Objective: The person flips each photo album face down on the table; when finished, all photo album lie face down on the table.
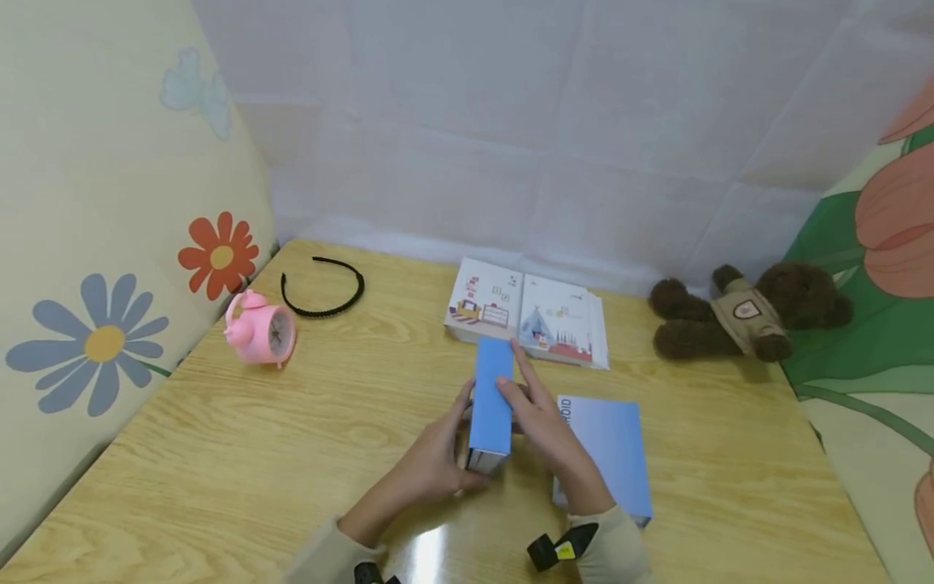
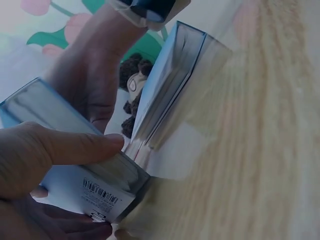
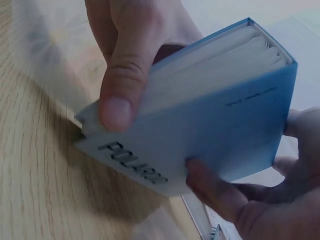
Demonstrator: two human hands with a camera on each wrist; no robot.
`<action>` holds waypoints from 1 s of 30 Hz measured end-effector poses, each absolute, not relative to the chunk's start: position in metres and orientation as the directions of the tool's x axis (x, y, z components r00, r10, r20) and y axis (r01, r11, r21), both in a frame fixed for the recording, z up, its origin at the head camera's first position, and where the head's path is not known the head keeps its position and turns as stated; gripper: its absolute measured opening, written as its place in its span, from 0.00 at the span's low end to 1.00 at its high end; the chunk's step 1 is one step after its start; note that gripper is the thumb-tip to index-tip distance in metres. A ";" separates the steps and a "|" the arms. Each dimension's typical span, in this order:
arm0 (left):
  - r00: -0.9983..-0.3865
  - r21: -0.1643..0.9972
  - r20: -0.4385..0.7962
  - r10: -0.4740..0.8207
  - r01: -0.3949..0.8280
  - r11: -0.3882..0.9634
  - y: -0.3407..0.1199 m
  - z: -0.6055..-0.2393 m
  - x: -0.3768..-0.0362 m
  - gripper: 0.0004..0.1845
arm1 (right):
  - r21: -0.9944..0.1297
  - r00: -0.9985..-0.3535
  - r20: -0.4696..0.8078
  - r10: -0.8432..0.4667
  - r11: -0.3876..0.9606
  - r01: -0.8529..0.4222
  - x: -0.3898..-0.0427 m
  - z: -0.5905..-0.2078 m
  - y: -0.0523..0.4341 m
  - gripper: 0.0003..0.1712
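Both hands hold a thick blue photo album (image 1: 491, 397) on edge above the middle of the table, its blue narrow side facing up. My left hand (image 1: 435, 454) grips it from the left, the thumb lying over the page edges in the left wrist view. The right hand (image 1: 543, 418) holds the other side; in the right wrist view its thumb presses the cover lettered POLAROID and fingers reach round the edge. A barcode shows on one cover in the left wrist view. Under the right forearm lies a second blue-and-white album (image 1: 609, 446), partly hidden.
Behind the hands lie white illustrated covers (image 1: 481, 296) side by side; whether one open book or two, I cannot tell. A pink alarm clock (image 1: 263, 331) and black headband (image 1: 324, 312) are at left. A brown teddy bear (image 1: 744, 312) lies at right.
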State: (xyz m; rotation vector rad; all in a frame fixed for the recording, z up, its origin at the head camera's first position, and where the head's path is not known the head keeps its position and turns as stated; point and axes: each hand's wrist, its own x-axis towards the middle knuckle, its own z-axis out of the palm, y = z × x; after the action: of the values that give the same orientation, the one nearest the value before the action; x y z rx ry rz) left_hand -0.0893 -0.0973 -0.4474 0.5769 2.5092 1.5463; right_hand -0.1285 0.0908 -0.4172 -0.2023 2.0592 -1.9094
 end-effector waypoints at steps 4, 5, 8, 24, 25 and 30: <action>-0.931 0.865 0.087 0.354 0.247 0.437 -0.104 -0.444 -0.089 0.71 | -0.991 -0.945 -0.136 -0.297 0.048 0.127 -0.129 -0.418 0.095 0.36; -0.933 0.862 0.087 0.349 0.246 0.444 -0.105 -0.444 -0.089 0.70 | -0.990 -0.948 -0.138 -0.286 0.050 0.129 -0.129 -0.418 0.096 0.36; -0.939 0.843 0.076 0.337 0.241 0.481 -0.110 -0.443 -0.088 0.65 | -0.989 -0.960 -0.137 -0.245 0.082 0.120 -0.127 -0.417 0.098 0.34; -0.955 0.618 0.080 0.286 0.273 0.737 -0.122 -0.439 -0.084 0.45 | -0.885 -0.965 -0.164 -0.203 0.462 0.053 -0.127 -0.448 0.089 0.29; -0.954 0.614 0.084 0.286 0.276 0.739 -0.122 -0.439 -0.084 0.45 | -0.886 -0.964 -0.177 -0.199 0.458 0.068 -0.127 -0.448 0.088 0.30; -0.954 0.611 0.079 0.288 0.275 0.742 -0.122 -0.438 -0.084 0.45 | -0.880 -0.967 -0.183 -0.178 0.467 0.081 -0.127 -0.448 0.088 0.30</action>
State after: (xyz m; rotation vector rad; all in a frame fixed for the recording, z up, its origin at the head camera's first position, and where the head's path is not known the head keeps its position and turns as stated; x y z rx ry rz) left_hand -0.0841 -0.1220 -0.4384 0.4703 2.9130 1.0164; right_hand -0.1266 0.0878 -0.4479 -0.0841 2.4677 -1.5010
